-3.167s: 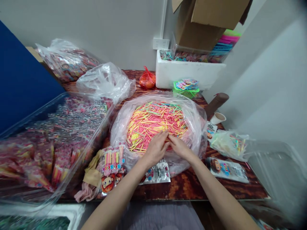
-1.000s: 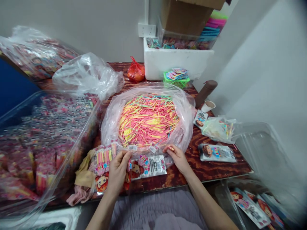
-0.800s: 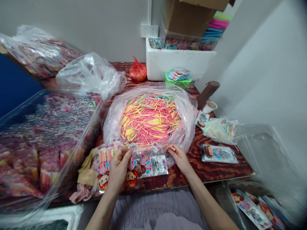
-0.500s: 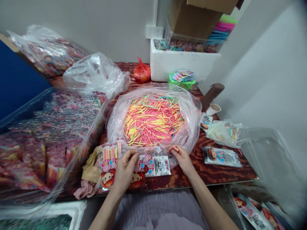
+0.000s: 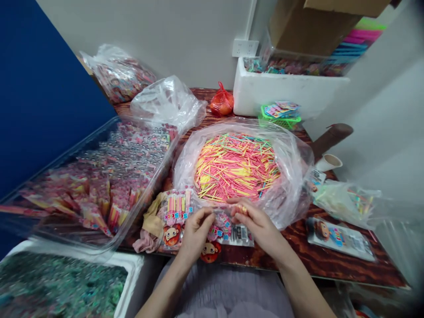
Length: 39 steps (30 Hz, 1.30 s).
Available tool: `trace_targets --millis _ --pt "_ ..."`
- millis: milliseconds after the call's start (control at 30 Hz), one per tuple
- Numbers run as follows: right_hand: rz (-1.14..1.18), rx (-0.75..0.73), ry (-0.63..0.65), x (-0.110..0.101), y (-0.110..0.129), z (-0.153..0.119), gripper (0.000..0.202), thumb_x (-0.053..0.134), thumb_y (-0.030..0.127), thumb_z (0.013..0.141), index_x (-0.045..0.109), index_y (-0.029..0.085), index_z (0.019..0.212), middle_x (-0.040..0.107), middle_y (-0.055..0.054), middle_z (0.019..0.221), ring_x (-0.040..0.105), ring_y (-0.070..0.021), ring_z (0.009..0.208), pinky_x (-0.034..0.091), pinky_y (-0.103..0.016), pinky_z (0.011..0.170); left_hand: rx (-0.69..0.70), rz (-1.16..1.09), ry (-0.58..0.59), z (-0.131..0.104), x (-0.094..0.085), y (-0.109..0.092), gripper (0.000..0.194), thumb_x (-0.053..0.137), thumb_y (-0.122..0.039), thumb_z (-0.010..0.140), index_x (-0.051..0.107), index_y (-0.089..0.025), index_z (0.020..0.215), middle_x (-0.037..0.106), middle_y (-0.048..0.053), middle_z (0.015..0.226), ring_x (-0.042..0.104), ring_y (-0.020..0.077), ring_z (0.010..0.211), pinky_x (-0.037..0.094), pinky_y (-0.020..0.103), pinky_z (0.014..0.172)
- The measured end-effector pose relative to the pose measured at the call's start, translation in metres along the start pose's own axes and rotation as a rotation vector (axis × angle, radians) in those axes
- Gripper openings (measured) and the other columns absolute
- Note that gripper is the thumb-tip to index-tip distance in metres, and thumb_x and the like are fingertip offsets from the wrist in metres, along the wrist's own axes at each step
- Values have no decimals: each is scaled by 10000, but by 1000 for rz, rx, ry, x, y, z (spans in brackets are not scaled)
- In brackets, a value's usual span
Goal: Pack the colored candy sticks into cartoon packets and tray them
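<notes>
My left hand (image 5: 198, 233) is closed, thumb and finger pinching the top edge of a clear printed pouch (image 5: 222, 227) with a cartoon face. Close by on its right, my right hand (image 5: 260, 225) is curled at the pouch's top; yellow and pink stick ends show between its fingers. Behind both hands lies a large clear plastic bag (image 5: 294, 176), rolled wide and heaped with thin pink, yellow and green sticks (image 5: 236, 168). Left of my left hand rests a filled pouch (image 5: 175, 216), with pink and yellow sticks in its window. Other silvery-backed pouches (image 5: 243, 235) lie under my hands.
A clear bin (image 5: 142, 216) of filled pouches stands at left, above a foam box (image 5: 134, 265). Crumpled cloth (image 5: 149, 238) lies beside the bin. To the right are a pouch stack (image 5: 341, 238), a paper cup (image 5: 328, 162) and a brown bottle (image 5: 333, 138). A white foam box (image 5: 285, 90) stands behind.
The view has turned left, so everything sits further right. My right hand has come in closer to my left hand and the pouch top. My left hand keeps its pinch.
</notes>
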State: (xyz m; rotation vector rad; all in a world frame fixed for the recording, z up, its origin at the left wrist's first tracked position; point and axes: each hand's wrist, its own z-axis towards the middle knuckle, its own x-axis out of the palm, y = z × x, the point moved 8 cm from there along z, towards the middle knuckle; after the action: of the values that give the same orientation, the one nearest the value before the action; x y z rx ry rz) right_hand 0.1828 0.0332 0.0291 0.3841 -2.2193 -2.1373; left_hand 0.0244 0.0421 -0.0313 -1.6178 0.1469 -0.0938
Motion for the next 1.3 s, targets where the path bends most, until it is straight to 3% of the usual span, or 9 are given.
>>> trace_targets --millis 167,367,567,667,767,833,967,1167,1300 --pt "-183 -62 82 30 11 -6 132 502 215 938 612 225 866 599 -28 1047 537 -195 1080 396 -293 928 83 95 -6 -1 -3 -17 280 523 -315 923 541 -173 682 499 -17 678 477 123 671 373 233 652" --pt "-219 -42 72 33 4 0 160 494 201 932 591 206 805 566 -13 858 549 -180 858 408 -281 779 197 212 173 -7 9 -38 261 475 -272 944 578 -174 725 526 5 755 503 137 747 372 243 694" --pt "-121 -58 -83 35 2 -5 150 520 258 918 626 209 825 587 -19 868 550 -186 856 402 -286 769 -62 -36 -93 -13 -11 -7 172 635 -307 829 578 -175 735 561 -20 656 524 128 619 401 229 598" --pt "28 8 -140 31 -11 -5 139 559 301 900 645 214 835 610 -9 807 562 -175 781 415 -288 738 14 50 -123 -16 -18 -11 194 619 -301 847 619 -172 701 572 -11 660 531 129 652 401 230 631" --pt "346 59 -281 11 -21 2 108 611 335 867 639 231 871 651 4 794 592 -168 732 453 -317 762 116 138 -88 -18 -20 -21 214 578 -287 882 649 -177 714 585 3 694 546 138 693 405 238 663" --pt "570 60 -326 1 -19 11 107 641 345 845 630 241 871 694 -7 870 636 -189 800 473 -371 830 149 149 -67 -19 -18 -25 209 563 -284 895 669 -179 749 602 14 727 558 146 715 416 244 675" --pt "825 56 -217 8 -2 32 132 671 382 825 635 261 864 735 -23 929 662 -241 982 458 -477 945 176 147 -37 -18 -11 -27 195 563 -277 895 675 -180 768 624 26 759 579 155 737 433 252 690" --pt "887 69 -150 29 1 40 171 721 398 786 666 244 835 751 -54 994 618 -272 1136 425 -525 1014 24 13 -35 -15 -11 -6 149 578 -302 884 621 -180 808 627 4 705 592 150 675 447 249 665" --pt "891 51 -138 28 -3 38 148 709 380 806 674 241 845 751 -56 1012 619 -271 1139 421 -522 1020 69 101 -71 -14 -17 -10 205 559 -299 892 628 -178 742 572 -2 688 536 139 679 412 237 655"
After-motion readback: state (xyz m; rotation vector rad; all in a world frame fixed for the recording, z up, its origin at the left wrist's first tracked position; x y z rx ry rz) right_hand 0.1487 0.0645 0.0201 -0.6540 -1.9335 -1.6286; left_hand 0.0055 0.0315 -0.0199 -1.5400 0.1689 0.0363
